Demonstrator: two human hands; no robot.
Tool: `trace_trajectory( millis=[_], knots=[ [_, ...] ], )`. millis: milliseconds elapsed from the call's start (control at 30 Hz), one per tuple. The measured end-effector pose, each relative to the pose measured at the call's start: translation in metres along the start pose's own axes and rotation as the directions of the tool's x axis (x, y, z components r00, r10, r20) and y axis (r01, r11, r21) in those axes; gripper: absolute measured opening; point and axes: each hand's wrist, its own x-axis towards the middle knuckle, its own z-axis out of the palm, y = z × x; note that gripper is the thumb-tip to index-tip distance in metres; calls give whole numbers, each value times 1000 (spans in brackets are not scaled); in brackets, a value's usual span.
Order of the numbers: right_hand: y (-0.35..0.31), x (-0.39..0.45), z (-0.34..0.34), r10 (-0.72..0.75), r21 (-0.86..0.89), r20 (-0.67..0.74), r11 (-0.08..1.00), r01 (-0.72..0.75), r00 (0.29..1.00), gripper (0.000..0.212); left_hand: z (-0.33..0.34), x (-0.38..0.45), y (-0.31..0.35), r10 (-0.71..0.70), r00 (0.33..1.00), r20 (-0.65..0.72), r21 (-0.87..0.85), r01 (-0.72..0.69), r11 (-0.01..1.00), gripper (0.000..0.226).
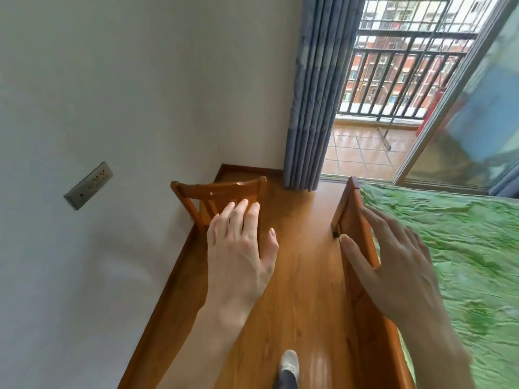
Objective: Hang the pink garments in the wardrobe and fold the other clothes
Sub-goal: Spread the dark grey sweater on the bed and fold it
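beside bed, wooden chair

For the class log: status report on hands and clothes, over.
Left hand open, right hand open, both holding nothing. No garments or wardrobe in view. Chair ahead, bed to the right.

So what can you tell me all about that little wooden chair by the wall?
The wooden chair looks like glossy orange-brown wood. Only its curved top rail, some upright back slats and a leg show; the left hand hides the seat from the camera. It stands upright on the wood floor, in the corner by the white wall, near the blue curtain.
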Motion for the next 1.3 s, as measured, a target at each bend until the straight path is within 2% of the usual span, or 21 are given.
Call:
trace_trajectory(
  millis=[200,467,733,1000,1300],
  knots=[
    [28,88,43,45,-6,-33,999,-45,998,67,67,94,-3,67,997,23,-48,-66,997,60],
    [76,254,84,33,4,-90,999,-33,995,67,161,249,9,96,994,46,-77,-92,993,71],
    [120,363,103,75,-12,-178,997,-79,981,62,240,360,42,198,979,42,-108,-192,975,63],
    [189,465,136,117,-104,-180,985,-137,977,61,346,461,71,237,967,90,-171,-219,961,58],
    [265,648,177,169,-163,-157,967,-194,973,64,474,631,101,320,936,144,-235,-282,930,54]
  ],
)
